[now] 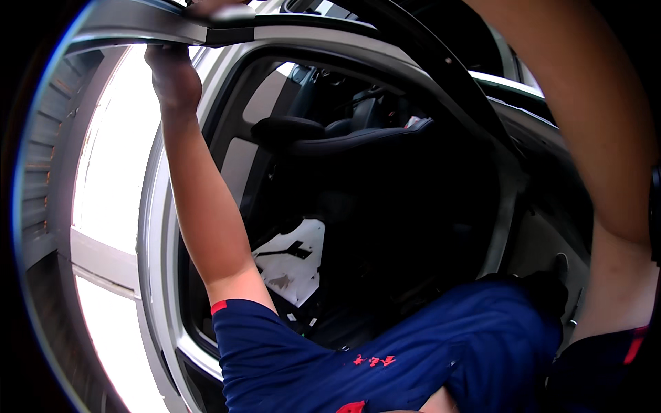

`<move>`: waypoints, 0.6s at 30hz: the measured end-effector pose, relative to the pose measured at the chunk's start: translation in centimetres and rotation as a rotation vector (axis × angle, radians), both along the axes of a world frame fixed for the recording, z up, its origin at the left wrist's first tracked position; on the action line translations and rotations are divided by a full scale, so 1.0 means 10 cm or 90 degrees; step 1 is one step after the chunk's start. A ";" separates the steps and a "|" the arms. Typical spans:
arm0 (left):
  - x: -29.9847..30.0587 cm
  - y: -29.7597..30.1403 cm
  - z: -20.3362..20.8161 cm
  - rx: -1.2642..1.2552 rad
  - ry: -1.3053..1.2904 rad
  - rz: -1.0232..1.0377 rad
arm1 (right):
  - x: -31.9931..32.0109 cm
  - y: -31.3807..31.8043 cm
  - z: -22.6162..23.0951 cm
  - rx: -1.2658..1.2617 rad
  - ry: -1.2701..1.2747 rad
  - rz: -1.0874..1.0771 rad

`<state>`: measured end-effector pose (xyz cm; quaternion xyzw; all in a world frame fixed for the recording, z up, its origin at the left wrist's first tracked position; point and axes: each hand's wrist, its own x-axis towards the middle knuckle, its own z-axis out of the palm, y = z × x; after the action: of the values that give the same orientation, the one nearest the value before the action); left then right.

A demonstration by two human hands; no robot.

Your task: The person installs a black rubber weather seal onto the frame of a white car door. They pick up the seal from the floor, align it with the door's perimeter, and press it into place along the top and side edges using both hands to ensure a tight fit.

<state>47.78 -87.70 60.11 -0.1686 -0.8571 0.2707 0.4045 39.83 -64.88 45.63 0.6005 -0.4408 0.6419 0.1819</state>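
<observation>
My left arm reaches up along the door opening of a silver car body (160, 227). At the top left, my left hand (173, 72) is closed against the underside of a grey curved trim strip (138, 26), its fingertips hidden behind the strip. A black section (231, 36) continues from the strip's right end. My right arm rises along the right side and leaves through the upper edge. A blurred hand (206, 7), seemingly my right, shows at the top edge beside a smeared pale object (235, 14); its fingers cannot be made out.
Inside the dark cabin are a black seat (289, 129) and a white panel with dark cutouts (306, 275). A black-edged frame (447, 62) crosses the upper right. Bright openings and a ribbed grey wall (41, 158) stand to the left.
</observation>
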 end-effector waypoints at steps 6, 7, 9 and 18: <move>-0.40 0.00 0.05 0.358 -0.063 -0.149 | 0.20 -0.04 0.13 0.018 0.048 -0.102; -0.48 0.01 0.02 0.474 -0.016 -0.168 | 0.21 -0.07 0.15 0.023 0.056 -0.113; -0.60 0.03 -0.05 0.595 -0.054 -0.289 | 0.21 -0.11 0.18 0.041 0.063 -0.126; -0.55 0.32 -0.21 0.553 -0.091 -0.293 | -0.06 0.71 -0.80 0.252 -0.043 -0.199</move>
<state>42.33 -84.52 58.02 -0.1876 -0.8570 -0.2198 0.4266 39.27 -57.76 37.64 0.5270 -0.6512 0.5271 0.1427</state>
